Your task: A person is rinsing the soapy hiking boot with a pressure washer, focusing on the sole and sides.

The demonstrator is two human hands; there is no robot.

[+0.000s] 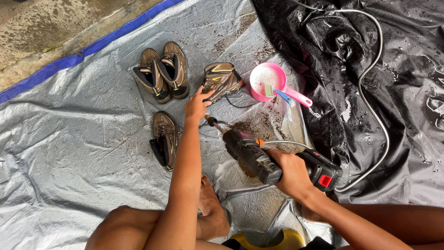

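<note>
My left hand (pixel 198 104) reaches forward and its fingers touch the heel of a brown hiking boot (pixel 223 79) lying on its side on a wet grey tarp (pixel 69 125). My right hand (pixel 291 173) grips a black pressure-washer gun (pixel 259 159) with a red button. Its nozzle (pixel 212 121) points at the boot, just below my left hand. A grey hose (pixel 377 83) runs from the gun's rear.
A pair of brown boots (pixel 162 71) stands upright at the upper left. Another single boot (pixel 165 138) lies left of my forearm. A pink scoop (pixel 270 82) holds a brush. A black wet sheet (pixel 351 69) covers the right. Mud stains the tarp.
</note>
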